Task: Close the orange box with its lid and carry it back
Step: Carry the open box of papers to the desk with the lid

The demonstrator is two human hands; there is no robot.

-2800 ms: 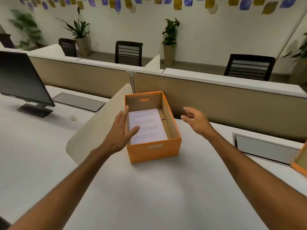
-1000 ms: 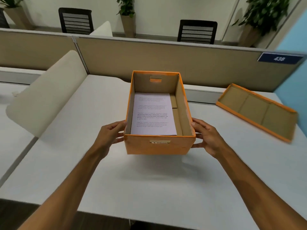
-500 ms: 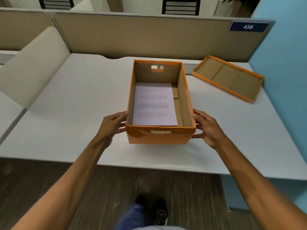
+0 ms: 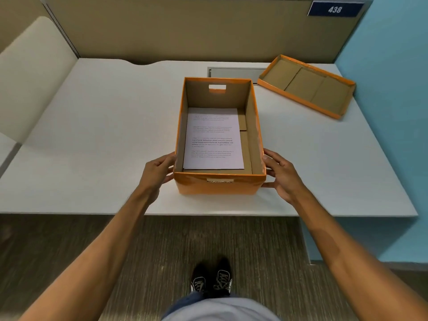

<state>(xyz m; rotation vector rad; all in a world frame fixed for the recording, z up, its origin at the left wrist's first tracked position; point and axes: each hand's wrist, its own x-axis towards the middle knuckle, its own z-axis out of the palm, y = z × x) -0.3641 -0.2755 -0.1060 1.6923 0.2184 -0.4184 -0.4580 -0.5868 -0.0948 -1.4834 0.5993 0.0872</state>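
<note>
An orange box point(image 4: 220, 185) stands open on the white desk point(image 4: 92, 140), near its front edge, with a printed sheet of paper point(image 4: 213, 139) flat on its floor. My left hand point(image 4: 157, 172) presses against the box's left wall and my right hand point(image 4: 281, 174) against its right wall, so both hold the box at its near end. The orange lid point(image 4: 308, 85) lies upside down at the desk's far right, apart from the box, its brown inside facing up.
A tan partition point(image 4: 185, 26) with a blue "438" plate point(image 4: 335, 9) runs behind the desk. A blue wall point(image 4: 393, 89) bounds the right side. A cream divider panel point(image 4: 30, 72) stands at the left. A grey cable flap point(image 4: 234, 72) lies behind the box.
Both hands came onto the box's sides and drew it toward the desk's front edge. My view tipped downward, so the floor and my shoes now show.
</note>
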